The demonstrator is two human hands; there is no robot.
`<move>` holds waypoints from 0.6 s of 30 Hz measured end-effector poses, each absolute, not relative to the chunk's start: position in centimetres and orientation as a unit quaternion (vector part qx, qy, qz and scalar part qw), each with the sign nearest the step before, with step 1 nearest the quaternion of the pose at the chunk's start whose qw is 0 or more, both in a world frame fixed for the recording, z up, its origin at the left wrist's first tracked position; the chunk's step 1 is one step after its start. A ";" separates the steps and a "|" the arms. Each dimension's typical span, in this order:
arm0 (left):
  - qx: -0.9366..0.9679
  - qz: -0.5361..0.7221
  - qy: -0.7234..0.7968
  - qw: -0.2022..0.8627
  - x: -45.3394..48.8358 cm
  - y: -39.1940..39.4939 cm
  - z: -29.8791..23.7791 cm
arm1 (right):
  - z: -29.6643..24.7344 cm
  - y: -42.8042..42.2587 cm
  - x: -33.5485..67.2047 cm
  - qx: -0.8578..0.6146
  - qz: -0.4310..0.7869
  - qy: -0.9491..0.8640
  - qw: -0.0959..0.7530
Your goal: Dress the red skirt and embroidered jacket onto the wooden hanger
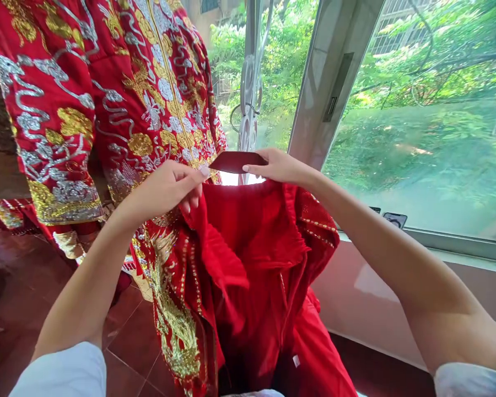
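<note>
A dark brown clothes hanger [231, 161] with a metal hook is held up in front of me. My right hand [279, 164] is closed round its right part, thumb across the front. My left hand [176, 184] pinches at its left tip, its curled lower fingers against the red cloth. Under the hanger hangs a red garment [256, 242] with a gathered waist edge, plain red inside. Rows of gold beads and gold embroidery [173, 314] decorate its outside. How the garment is fixed to the hanger is hidden.
To the left hangs a red jacket [119, 99] with gold and silver embroidery. A metal-framed window [430, 138] fills the right side, with a phone [395, 220] on its sill. A pale scrolled metal stand [250, 82] is behind the hanger. Dark red tiles [124, 342] cover the floor.
</note>
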State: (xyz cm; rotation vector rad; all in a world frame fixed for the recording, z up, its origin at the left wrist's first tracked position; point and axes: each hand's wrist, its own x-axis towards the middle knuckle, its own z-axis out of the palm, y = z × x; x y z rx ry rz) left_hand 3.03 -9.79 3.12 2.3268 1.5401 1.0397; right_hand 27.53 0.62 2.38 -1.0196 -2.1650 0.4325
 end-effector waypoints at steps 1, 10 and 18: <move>0.782 0.357 0.511 0.024 3.0 -9.2 2.9 | 2.3 0.6 28.5 -0.376 0.163 -0.841 0.352; 0.800 0.270 0.536 0.005 0.0 -4.6 2.9 | -1.4 1.2 37.0 -0.361 0.350 -0.797 0.334; 0.768 0.427 0.478 0.014 -0.5 -2.5 0.6 | -4.2 1.1 36.1 -0.407 0.191 -0.733 0.510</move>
